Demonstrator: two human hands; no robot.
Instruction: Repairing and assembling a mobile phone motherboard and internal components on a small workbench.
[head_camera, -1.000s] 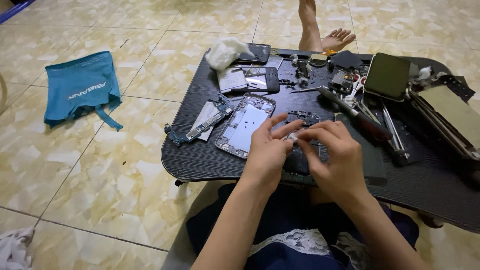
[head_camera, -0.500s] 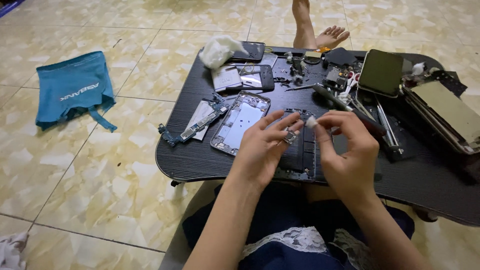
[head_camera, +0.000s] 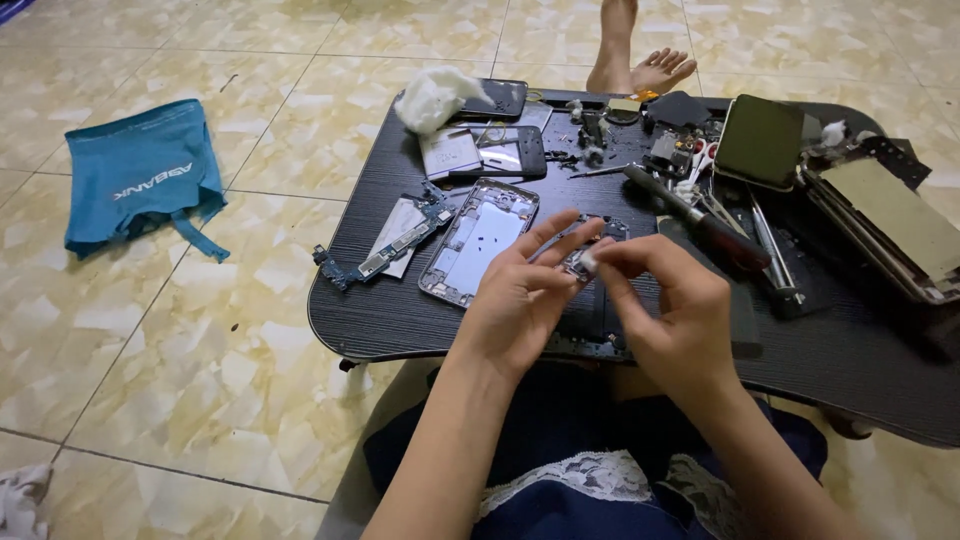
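While the left hand (head_camera: 520, 295) lies palm up over the near edge of the low black desk (head_camera: 380, 310), its fingers half spread, it cradles one small dark electronic part (head_camera: 578, 262) at the fingertips. One right hand (head_camera: 668, 310) meets it from the other side, thumb and forefinger pinched narrow on a tiny white wad (head_camera: 589, 262) pressed against that part. Both hands hang just above a dark phone body (head_camera: 600, 325) lying flat on the desk beneath them.

Left of the hands lies one open silver phone frame (head_camera: 478, 240), tilted, its pale inside facing up. Just beside it to the left rests one long bluish circuit board (head_camera: 385, 252) on a pale sheet. Farther back sit two flat dark phone pieces: one phone (head_camera: 512, 152) with a light screen and one black slab (head_camera: 492, 98) partly under a crumpled white cloth (head_camera: 428, 98).

To the right, one screwdriver with a dark handle (head_camera: 700, 222) lies diagonally, near one pair of tweezers (head_camera: 768, 245). One black phone with a blank screen (head_camera: 758, 140) stands tilted behind them, and one opened device with a tan panel (head_camera: 885, 225) lies at the far right edge. Small loose parts crowd the back middle; I cannot count them.

On the tiled floor, well apart to the left, lies one teal cloth bag (head_camera: 145, 180). One bare foot (head_camera: 655, 70) rests behind the desk.
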